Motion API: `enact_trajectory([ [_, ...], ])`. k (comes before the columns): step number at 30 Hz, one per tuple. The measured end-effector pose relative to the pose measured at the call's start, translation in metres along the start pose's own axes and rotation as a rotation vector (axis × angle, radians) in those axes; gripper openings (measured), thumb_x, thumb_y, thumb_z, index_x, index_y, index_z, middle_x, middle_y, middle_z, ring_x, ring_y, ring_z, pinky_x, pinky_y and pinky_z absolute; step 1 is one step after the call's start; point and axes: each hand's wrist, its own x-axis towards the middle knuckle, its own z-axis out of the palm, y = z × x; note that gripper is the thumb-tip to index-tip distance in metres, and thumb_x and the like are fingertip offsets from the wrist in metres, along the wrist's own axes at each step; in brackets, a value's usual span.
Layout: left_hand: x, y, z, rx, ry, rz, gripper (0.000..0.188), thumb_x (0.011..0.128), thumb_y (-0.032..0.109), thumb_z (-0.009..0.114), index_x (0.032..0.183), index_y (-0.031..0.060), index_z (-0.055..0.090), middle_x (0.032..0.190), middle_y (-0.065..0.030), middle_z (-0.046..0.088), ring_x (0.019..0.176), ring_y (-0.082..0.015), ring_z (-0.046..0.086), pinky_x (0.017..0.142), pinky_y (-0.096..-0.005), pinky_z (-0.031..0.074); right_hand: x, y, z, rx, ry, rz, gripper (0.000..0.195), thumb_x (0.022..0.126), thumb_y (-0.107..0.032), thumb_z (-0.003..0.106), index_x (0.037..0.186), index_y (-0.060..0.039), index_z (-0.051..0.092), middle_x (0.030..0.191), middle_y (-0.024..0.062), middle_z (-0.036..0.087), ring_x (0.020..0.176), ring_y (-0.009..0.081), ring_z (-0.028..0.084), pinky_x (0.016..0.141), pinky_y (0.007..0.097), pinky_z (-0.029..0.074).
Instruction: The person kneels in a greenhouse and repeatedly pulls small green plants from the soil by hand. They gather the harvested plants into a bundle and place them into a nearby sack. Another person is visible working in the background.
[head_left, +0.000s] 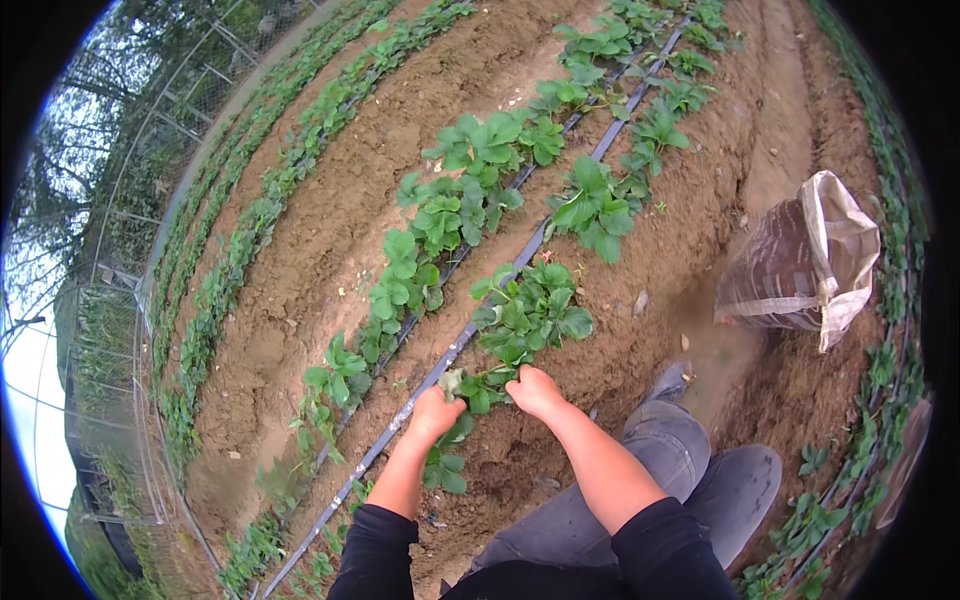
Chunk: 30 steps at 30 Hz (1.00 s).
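Note:
Low strawberry plants grow in a row on a soil bed, and both of my hands reach into one of them. My left hand (437, 412) has its fingers closed around a pale, withered-looking leaf (451, 381) beside the plant's green leaves (478, 391). Just to its right, my right hand (534, 391) is curled against the lower edge of a bushier strawberry plant (529, 315). Leaves hide its fingertips, so whatever lies between them does not show. A dark drip tape (457, 345) runs along the bed past my left hand.
An upright woven sack (780, 262), its mouth open, stands in the furrow to the right. My bent knees (667, 439) are beside the bed. More strawberry rows (300, 150) lie left, near a wire-mesh fence (112, 300). Another planted row (847, 495) runs along the right.

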Motion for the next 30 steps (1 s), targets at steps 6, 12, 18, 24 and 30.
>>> enact_trajectory([
  [6, 0.019, 0.012, -0.015, -0.073, -0.049, 0.06, 0.033, 0.071, 0.024, 0.066, 0.089, -0.0038, 0.063, 0.084, -0.0244, 0.063, 0.081, -0.0349, 0.063, 0.075, -0.0401, 0.048, -0.013, -0.011, -0.008, -0.02, -0.014, -0.174, 0.041, 0.08, -0.043, 0.054, 0.096, -0.0064, 0.062, 0.1, 0.0163, 0.062, 0.095, 0.0337, 0.058, 0.081, 0.0423, 0.046],
  [12, 0.038, 0.032, -0.028, 0.484, 0.031, 0.088, 0.029, 0.073, 0.023, 0.067, 0.086, -0.0023, 0.063, 0.084, -0.0226, 0.063, 0.084, -0.0363, 0.061, 0.077, -0.0423, 0.048, 0.001, 0.003, -0.006, -0.199, 0.209, -0.224, 0.026, 0.079, -0.031, 0.06, 0.088, -0.0073, 0.063, 0.086, 0.0125, 0.063, 0.083, 0.031, 0.06, 0.071, 0.0424, 0.048],
  [18, 0.053, 0.003, -0.042, 0.306, 0.381, 0.181, 0.021, 0.077, 0.02, 0.061, 0.094, 0.0091, 0.065, 0.081, -0.0171, 0.065, 0.075, -0.0317, 0.064, 0.068, -0.0396, 0.051, 0.01, 0.01, -0.009, -0.248, 0.407, -0.355, 0.021, 0.078, -0.027, 0.062, 0.079, -0.0069, 0.06, 0.076, 0.0113, 0.061, 0.076, 0.0294, 0.061, 0.066, 0.0405, 0.049],
  [24, 0.004, 0.036, -0.071, 0.021, 0.334, 0.28, 0.032, 0.074, 0.015, 0.069, 0.105, 0.0104, 0.063, 0.088, -0.0119, 0.067, 0.075, -0.0186, 0.065, 0.071, -0.0313, 0.053, 0.016, 0.005, -0.02, -0.361, 0.439, -0.423, 0.019, 0.076, -0.025, 0.063, 0.074, -0.0065, 0.061, 0.076, 0.011, 0.063, 0.074, 0.0295, 0.061, 0.066, 0.0401, 0.049],
  [30, -0.039, 0.076, -0.009, 0.216, 0.21, 0.51, 0.032, 0.066, 0.022, 0.074, 0.094, 0.0103, 0.064, 0.08, -0.009, 0.065, 0.073, -0.023, 0.064, 0.068, -0.0357, 0.048, 0.008, 0.014, -0.012, -0.396, 0.452, -0.361, 0.022, 0.076, -0.027, 0.063, 0.078, -0.0055, 0.062, 0.076, 0.0128, 0.064, 0.076, 0.0311, 0.062, 0.068, 0.0401, 0.05],
])
